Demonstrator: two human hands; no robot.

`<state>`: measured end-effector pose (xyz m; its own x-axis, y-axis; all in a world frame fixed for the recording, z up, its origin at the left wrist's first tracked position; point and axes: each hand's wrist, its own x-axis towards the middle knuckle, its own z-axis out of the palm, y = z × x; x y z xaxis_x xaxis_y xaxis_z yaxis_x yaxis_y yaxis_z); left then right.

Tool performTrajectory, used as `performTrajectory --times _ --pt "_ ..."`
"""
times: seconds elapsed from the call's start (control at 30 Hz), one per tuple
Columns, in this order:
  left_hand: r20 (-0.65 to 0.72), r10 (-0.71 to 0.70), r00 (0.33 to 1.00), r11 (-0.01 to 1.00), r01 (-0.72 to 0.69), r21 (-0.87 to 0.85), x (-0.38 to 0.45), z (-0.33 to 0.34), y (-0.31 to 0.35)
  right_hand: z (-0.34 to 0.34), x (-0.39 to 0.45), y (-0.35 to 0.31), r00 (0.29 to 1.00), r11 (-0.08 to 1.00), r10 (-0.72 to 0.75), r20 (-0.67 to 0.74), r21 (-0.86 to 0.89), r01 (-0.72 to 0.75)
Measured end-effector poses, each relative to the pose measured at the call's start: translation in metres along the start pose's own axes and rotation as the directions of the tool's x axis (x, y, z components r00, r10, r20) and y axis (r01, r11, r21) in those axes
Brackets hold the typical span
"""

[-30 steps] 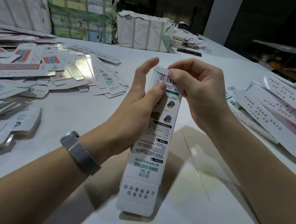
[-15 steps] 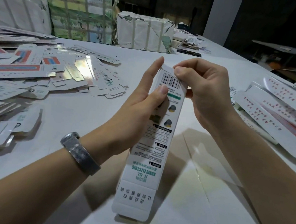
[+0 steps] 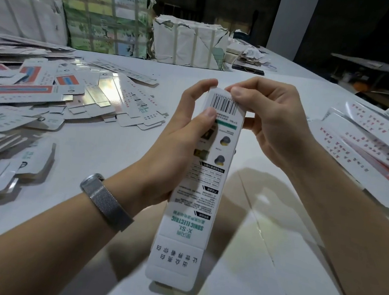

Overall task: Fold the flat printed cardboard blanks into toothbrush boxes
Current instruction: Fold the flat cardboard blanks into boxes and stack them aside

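- Head view: a long white printed toothbrush box is held above the white bench, over the middle of its near half, tilted so the far end sits higher.
- Left hand wraps the box's upper left side; thumb pressed on the printed face just under the barcode, index finger up along the far-left corner. Metal mesh watch band on that wrist.
- Right hand has fingers curled at the box's top right, thumb tip pinching the barcode end flap against the box top; another finger shows behind the right edge.
- Near end flap w/ Chinese characters hangs unfolded, pointing at the near bench edge.
- Box face reads "SONIC ELECTRIC", upside down from here.
- Loose flat blanks scattered over the left part of the bench, some w/ red-blue print, some showing shiny silver backs.
- Pile of long boxes w/ red print along the right edge.
- Strapped paper bundles, one green-printed, one white, at the far edge; small paper scraps to their right.
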<state>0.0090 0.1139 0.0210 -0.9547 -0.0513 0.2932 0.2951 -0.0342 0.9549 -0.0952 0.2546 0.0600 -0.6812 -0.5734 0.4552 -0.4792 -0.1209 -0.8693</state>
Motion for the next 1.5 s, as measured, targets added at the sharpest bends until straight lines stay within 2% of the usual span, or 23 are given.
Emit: performTrajectory --times 0.37,0.6,0.77,0.9,1.0,1.07,1.13,1.2,1.3,1.37,1.43,1.5 --pt "0.102 -0.021 0.995 0.997 0.029 -0.068 -0.001 -0.002 0.002 -0.019 0.000 -0.007 0.986 1.000 0.008 0.169 0.003 -0.009" --pt "-0.070 0.011 0.997 1.000 -0.010 0.008 0.002 -0.004 0.003 0.003 -0.002 0.005 0.995 0.993 0.030 0.100 0.110 -0.041" --pt "-0.093 0.040 0.995 0.998 -0.036 0.047 0.000 -0.003 0.004 0.006 -0.002 0.005 0.990 0.968 0.108 0.091 0.217 -0.125" --pt "-0.146 0.057 0.988 0.998 -0.053 0.030 0.004 -0.001 0.007 0.013 -0.004 0.005 0.971 0.899 0.183 0.154 0.373 -0.228" --pt "-0.182 0.065 0.981 0.997 -0.073 -0.035 0.006 -0.001 0.009 0.023 -0.005 0.007 0.971 0.845 0.202 0.127 0.478 -0.238" --pt "-0.203 0.076 0.976 0.990 -0.097 -0.097 0.007 -0.005 0.010 0.028 -0.004 0.009 0.975 0.893 0.204 0.094 0.390 -0.224" --pt "-0.206 0.096 0.974 0.982 -0.126 -0.137 0.007 -0.008 0.011 0.030 -0.004 0.011 0.981 0.965 0.177 0.080 0.181 -0.189" --pt "-0.192 0.130 0.973 0.975 -0.160 -0.152 0.007 -0.007 0.010 0.031 -0.006 0.009 0.983 0.986 0.164 0.078 -0.020 -0.163" --pt "-0.169 0.147 0.975 0.973 -0.173 -0.151 0.011 -0.004 0.005 0.031 -0.010 0.007 0.990 0.951 0.133 0.055 -0.288 -0.111" --pt "-0.143 0.128 0.981 0.979 -0.148 -0.143 0.014 -0.004 0.000 0.024 -0.007 0.004 0.993 0.925 0.115 0.002 -0.364 -0.107" --pt "-0.167 0.088 0.982 0.989 -0.106 -0.105 0.017 -0.007 -0.003 0.006 -0.001 -0.003 0.988 0.892 0.056 -0.144 -0.438 -0.115" --pt "-0.205 0.056 0.977 0.994 -0.074 -0.084 0.020 -0.010 -0.006 -0.021 0.007 -0.012 0.952 0.795 -0.013 -0.306 -0.581 -0.176"
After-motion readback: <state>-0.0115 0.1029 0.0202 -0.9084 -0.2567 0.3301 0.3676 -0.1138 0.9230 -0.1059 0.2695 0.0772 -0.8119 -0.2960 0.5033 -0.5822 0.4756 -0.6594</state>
